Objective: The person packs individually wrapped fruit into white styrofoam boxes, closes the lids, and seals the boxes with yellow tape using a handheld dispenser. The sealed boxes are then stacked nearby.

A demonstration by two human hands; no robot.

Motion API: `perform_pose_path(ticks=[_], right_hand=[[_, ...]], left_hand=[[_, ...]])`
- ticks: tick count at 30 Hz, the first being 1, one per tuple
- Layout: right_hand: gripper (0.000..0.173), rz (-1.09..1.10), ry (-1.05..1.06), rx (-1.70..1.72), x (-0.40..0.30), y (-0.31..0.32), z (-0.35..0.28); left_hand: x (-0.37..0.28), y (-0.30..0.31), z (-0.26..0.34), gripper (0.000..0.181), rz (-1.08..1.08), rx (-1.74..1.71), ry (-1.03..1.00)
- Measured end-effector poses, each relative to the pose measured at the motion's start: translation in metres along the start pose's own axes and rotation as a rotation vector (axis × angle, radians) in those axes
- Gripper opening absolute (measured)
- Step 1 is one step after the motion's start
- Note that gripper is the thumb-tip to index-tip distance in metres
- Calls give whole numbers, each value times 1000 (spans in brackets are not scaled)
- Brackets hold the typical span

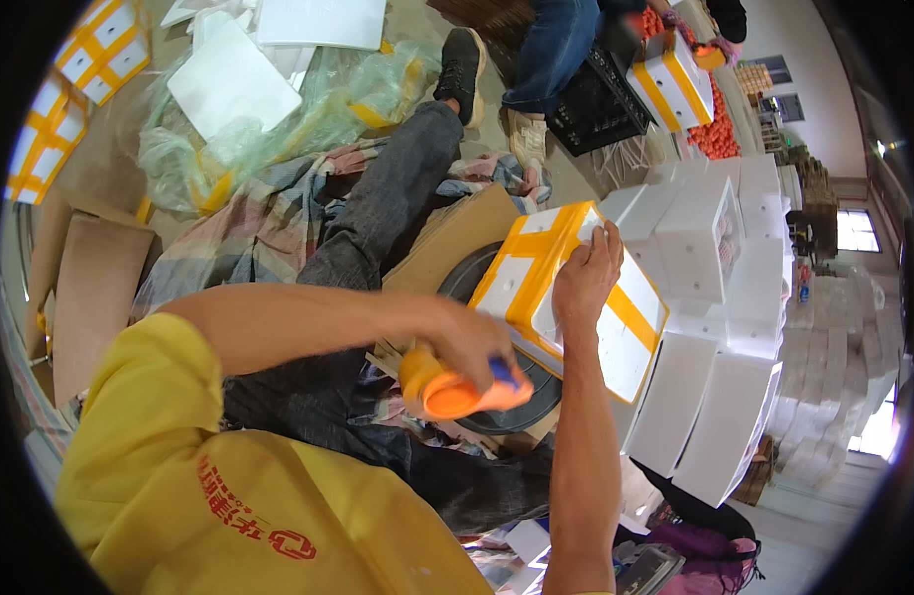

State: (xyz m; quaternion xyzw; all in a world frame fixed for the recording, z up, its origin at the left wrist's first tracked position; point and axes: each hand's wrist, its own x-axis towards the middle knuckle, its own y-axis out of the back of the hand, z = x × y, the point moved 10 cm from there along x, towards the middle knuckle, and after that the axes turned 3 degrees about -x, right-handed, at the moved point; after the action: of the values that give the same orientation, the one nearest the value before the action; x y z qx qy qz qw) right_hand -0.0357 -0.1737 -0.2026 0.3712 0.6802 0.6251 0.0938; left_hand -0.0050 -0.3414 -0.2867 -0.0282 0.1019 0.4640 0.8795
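Observation:
My left hand (464, 346) is blurred and wrapped around an orange tape dispenser (457, 394) with a roll of yellow tape (416, 368). It is in front of the near side of a white foam box (505, 282). Strips of yellow tape (535, 290) run along this box's edges and across its faces. My right hand (589, 275) grips the box near its upper edge, fingers bent over the rim. The box sits tilted in view above a round black ridged base (528, 398), which lies on flattened cardboard (457, 230).
White foam boxes (687, 245) are stacked at the right. Foam lids (234, 82) lie on green plastic film (323, 111). Taped boxes (104, 48) stand upper left. Another person's gloved hand (728, 50) is by a taped box (672, 82), beside a black crate (594, 100).

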Motion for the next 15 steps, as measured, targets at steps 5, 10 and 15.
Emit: perform_pose_path(ticks=[5, 10, 15], right_hand=[[34, 67, -106, 3, 3, 4, 25], [34, 105, -117, -26, 2, 7, 30], [36, 103, -137, -66, 4, 6, 28]], left_hand=[[51, -68, 14, 72, 60, -9, -89], [-47, -64, -20, 79, 571, -434, -106], [-109, -22, 11, 78, 1374, -487, -326]])
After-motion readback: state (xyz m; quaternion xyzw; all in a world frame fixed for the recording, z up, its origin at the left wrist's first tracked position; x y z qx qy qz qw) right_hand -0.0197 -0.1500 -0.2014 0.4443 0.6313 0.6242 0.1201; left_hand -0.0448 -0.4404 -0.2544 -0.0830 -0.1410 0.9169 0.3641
